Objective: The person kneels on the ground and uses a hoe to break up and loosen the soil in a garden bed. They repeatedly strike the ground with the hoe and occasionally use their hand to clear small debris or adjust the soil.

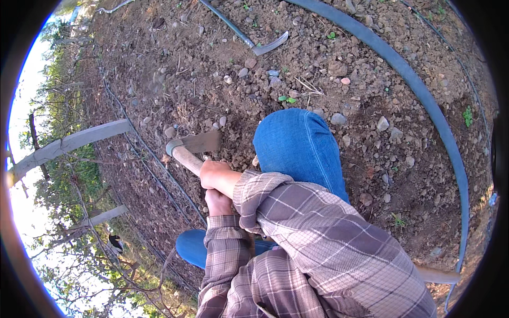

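My right hand (214,173) grips the wooden handle (187,159) of a hoe close to its metal head. Just below and against it, my left hand (218,202) is closed around the same handle. The flat, soil-stained hoe blade (203,142) points right, low over or touching the stony soil; which of the two I cannot tell. Beneath my plaid sleeves most of the handle is hidden; what looks like its far end (439,275) emerges at the lower right. My knee in blue jeans (298,147) is right of the blade.
A sickle (271,44) with a long, dark handle lies on the soil at the top. A wide, flat blue-grey hose (421,79) curves down the right side. Thin dark irrigation lines (153,153) run at left, near grey posts (91,133) and leafy branches. Stones and small green seedlings (287,99) dot the ground.
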{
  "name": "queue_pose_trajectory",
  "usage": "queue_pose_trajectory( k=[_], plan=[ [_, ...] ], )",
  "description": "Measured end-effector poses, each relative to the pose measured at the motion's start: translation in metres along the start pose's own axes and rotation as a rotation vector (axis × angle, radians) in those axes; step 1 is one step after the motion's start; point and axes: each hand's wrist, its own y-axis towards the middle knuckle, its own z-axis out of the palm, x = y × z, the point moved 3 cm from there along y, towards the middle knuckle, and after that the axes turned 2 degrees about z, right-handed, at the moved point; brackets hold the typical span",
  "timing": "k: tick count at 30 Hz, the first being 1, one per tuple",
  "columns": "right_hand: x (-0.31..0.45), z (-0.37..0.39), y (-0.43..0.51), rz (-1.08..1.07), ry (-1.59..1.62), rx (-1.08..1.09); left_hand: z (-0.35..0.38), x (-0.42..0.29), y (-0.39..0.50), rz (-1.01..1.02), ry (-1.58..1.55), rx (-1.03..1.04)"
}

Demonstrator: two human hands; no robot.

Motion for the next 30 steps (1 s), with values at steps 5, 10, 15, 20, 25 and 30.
queue_pose_trajectory(
  k=[5,10,15,20,25,30],
  plan=[
    [0.000,0.009,0.005,0.057,0.090,-0.033,-0.014,-0.004,0.031,-0.059,-0.234,0.140],
    [0.002,0.012,0.006,-0.026,-0.031,-0.060,-0.018,-0.016,0.044,-0.075,-0.259,0.393],
    [-0.001,0.011,0.000,-0.068,-0.103,-0.027,-0.020,-0.033,0.050,-0.189,-0.267,0.278],
    [-0.013,0.001,-0.023,-0.062,-0.166,-0.003,-0.005,-0.034,0.084,-0.169,-0.219,0.118],
    [-0.033,-0.024,-0.062,-0.017,-0.107,0.055,0.045,-0.034,0.070,-0.087,-0.101,0.065],
    [-0.045,-0.046,-0.104,0.032,-0.168,-0.121,0.101,-0.020,0.034,-0.087,-0.131,0.187]
  ],
)
